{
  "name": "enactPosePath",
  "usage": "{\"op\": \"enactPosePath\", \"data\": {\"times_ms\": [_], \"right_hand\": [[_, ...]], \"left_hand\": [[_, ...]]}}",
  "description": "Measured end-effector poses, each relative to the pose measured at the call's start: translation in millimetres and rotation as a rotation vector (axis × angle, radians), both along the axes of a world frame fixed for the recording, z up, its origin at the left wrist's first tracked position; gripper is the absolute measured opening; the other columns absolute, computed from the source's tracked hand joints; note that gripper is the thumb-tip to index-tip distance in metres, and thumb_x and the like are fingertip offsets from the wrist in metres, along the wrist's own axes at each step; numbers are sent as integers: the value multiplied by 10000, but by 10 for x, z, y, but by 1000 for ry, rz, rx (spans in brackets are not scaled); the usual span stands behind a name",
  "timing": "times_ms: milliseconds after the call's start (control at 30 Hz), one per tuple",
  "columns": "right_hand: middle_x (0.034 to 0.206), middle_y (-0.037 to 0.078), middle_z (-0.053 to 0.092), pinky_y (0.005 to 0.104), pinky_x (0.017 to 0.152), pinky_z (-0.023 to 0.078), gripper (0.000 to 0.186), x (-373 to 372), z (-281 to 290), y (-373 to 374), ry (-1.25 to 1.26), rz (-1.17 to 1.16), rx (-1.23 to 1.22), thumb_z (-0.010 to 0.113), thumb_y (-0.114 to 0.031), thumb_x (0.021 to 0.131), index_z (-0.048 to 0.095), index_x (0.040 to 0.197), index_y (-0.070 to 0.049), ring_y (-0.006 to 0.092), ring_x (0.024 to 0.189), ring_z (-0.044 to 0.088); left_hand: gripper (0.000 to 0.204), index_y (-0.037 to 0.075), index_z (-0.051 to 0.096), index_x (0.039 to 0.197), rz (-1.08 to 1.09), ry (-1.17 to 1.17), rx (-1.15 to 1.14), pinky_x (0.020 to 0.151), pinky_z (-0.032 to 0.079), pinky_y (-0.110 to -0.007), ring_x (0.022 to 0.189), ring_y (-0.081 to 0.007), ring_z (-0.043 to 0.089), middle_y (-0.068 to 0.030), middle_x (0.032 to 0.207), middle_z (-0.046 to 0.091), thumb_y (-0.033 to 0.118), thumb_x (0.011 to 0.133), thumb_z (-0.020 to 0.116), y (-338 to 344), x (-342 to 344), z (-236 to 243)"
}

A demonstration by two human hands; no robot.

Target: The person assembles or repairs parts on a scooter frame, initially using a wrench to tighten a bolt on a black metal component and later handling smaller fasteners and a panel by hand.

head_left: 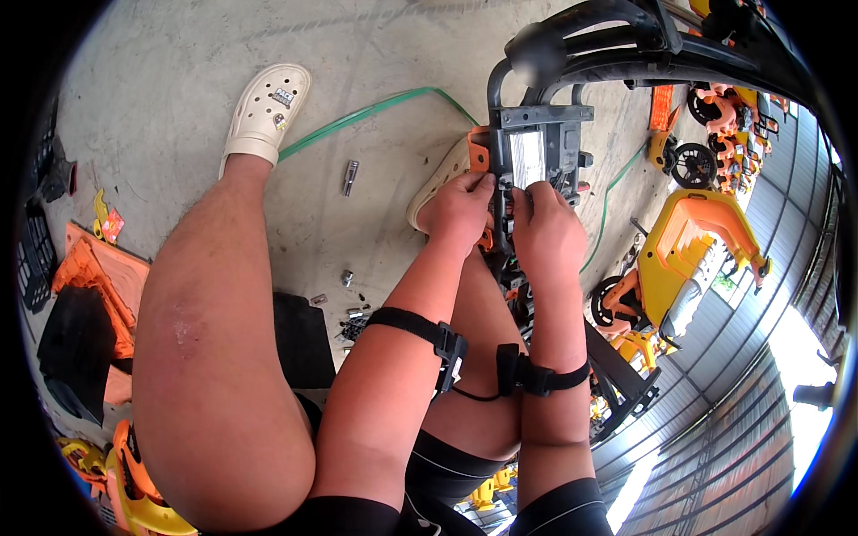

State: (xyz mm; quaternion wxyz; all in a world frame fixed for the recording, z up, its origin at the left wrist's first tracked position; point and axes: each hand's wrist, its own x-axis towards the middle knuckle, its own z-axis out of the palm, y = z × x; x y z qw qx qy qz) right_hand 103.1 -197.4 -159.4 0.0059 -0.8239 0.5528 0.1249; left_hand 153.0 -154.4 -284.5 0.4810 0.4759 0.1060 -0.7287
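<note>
We observe a seated person with both hands on a grey plastic housing [536,147] that stands upright between the knees, above the concrete floor [179,80]. The housing carries a pale rectangular panel on its face and is joined to a black tubular frame [581,40] that curves away toward the upper right.

The left hand [458,213] has its grip closed on the lower left edge of the housing, fingers curled, beside an orange plastic piece [479,152] fixed to the housing's left side. The right hand [547,234] has its grip clamped on the lower middle of the same housing, thumb and fingertips pressed to its face. The two hands sit just beside each other, nearly touching. Each forearm bears a black strap; a thin cable links the two straps.

On the floor we note a small metal socket [349,177] between the feet, well apart from the hands, and a scatter of small screws and bits [350,313] near the left knee. A green strap [375,112] runs across the concrete from the left foot's white clog [266,112] toward the housing. The other clog shows partly behind the left hand.

To the right stand yellow and orange ride-on toy excavators [693,241] with black wheels. Orange plastic parts [98,277] lie at the left edge.
</note>
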Motion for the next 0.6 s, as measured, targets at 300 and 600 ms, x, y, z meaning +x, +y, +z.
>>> {"op": "enactPosePath", "data": {"times_ms": [300, 600], "right_hand": [[763, 126, 672, 454, 587, 524, 269, 5, 20, -17, 96, -145, 71, 622, -303, 940, 620, 824, -60, 353, 676, 663], [724, 140, 666, 439, 568, 535, 302, -60, -49, -16, 82, -38, -1, 630, -318, 947, 590, 792, -62, 354, 653, 673]], "left_hand": [[265, -57, 666, 1151, 3, 10, 2, 769, 526, -257, 862, -105, 644, -47, 992, 687, 156, 1008, 600, -5, 37, 52], [262, -40, 676, 1148, -16, -28, 12, 738, 518, -260, 848, -98, 638, -34, 968, 687, 171, 1010, 601, 1, 0, 5]]}}
